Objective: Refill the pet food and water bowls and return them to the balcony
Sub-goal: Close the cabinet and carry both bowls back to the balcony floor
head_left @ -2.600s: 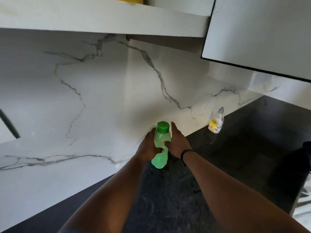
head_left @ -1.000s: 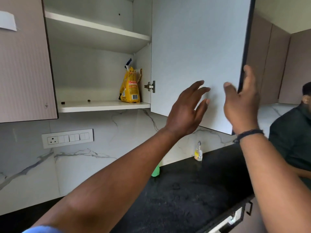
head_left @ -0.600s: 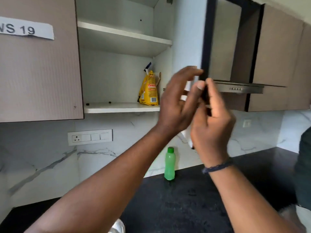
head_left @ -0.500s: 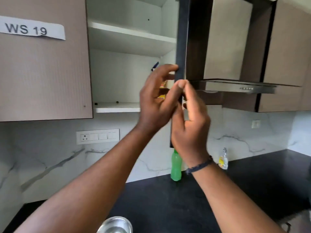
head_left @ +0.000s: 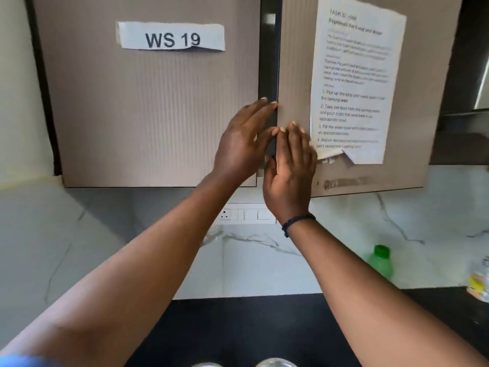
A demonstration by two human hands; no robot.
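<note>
Since half a second ago you have swung the right-hand beige ribbed cabinet door (head_left: 293, 75) almost shut, so the shelf and the yellow food bag that stood on it are hidden, and only a dark slit remains between it and the left beige door (head_left: 148, 115) with its white "WS 19" paper label (head_left: 172, 37). Your left hand (head_left: 242, 147) has a released grip: its straight fingers reach to the free edge of the right door. Your right hand (head_left: 289, 168), with a dark band at the wrist, also has a released grip, fingers flat against the door face just beside the edge. A white printed instruction sheet (head_left: 354, 83) is stuck to that door, its lower edge torn. Below, a white switch plate (head_left: 243, 214) sits on the marble wall. On the black stone tabletop (head_left: 264, 327), the green plastic bottle with a green cap (head_left: 379, 262) stands at the wall to your right. At the bottom edge, two rims of metal bowls (head_left: 275, 362) just show.
</note>
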